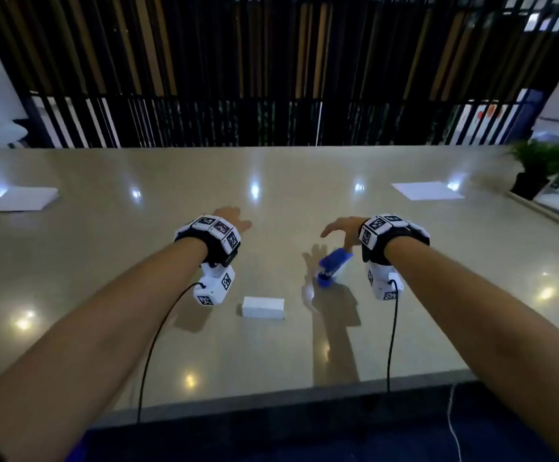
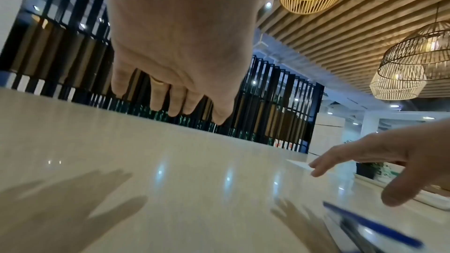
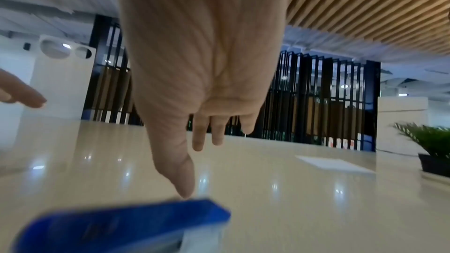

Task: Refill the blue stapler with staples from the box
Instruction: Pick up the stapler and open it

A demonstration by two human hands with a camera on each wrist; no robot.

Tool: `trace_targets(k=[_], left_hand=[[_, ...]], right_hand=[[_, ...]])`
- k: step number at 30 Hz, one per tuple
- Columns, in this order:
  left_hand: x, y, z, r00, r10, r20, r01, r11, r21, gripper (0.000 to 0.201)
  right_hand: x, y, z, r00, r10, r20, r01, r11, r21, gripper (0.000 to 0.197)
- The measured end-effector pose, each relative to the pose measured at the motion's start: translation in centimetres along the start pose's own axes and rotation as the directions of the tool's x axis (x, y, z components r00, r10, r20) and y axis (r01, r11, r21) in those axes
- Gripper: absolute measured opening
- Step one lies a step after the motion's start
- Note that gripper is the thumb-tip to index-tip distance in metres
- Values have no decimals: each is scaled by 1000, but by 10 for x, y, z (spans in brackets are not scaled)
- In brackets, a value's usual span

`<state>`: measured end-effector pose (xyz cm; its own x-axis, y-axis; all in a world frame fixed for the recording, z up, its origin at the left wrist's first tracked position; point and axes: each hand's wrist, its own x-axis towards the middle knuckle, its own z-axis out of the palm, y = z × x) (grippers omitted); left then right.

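Observation:
A blue stapler (image 1: 333,266) lies on the beige table (image 1: 271,355), just below and to the left of my right hand (image 1: 341,228). That hand hovers over the table with fingers spread and relaxed, holding nothing; in the right wrist view the thumb tip hangs just above the blurred stapler (image 3: 121,224). A small white staple box (image 1: 263,307) lies closed near the middle, below my left hand (image 1: 233,218). My left hand (image 2: 180,76) also floats above the table with straight fingers and holds nothing. The stapler's blue edge (image 2: 372,226) shows at the lower right of the left wrist view.
White sheets of paper lie at the far left (image 1: 23,198) and far right (image 1: 428,190) of the table. A potted plant (image 1: 538,168) stands at the right edge. Black cables (image 1: 151,355) hang from both wrist cameras. A slatted dark screen stands behind the table.

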<state>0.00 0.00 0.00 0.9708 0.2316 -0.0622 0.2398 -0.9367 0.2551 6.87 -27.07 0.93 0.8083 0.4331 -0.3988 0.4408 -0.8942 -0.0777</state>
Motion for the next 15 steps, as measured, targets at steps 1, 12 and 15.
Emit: trace_targets(k=[1,12,15], left_hand=[[-3,3,11,998,-4,65,3,1000,16,62],[-51,5,80,985,117,128,-130,986,102,33],[-49,-7,89,983,144,118,-155,984,90,47]], right_hand=[[2,4,9,1000,-11,17,11,1000,-10,71],[-8,-5,77,948,-6,-319,13,1000,18,35],[-4,-8,89,935,4,-354,77,974,215,29]])
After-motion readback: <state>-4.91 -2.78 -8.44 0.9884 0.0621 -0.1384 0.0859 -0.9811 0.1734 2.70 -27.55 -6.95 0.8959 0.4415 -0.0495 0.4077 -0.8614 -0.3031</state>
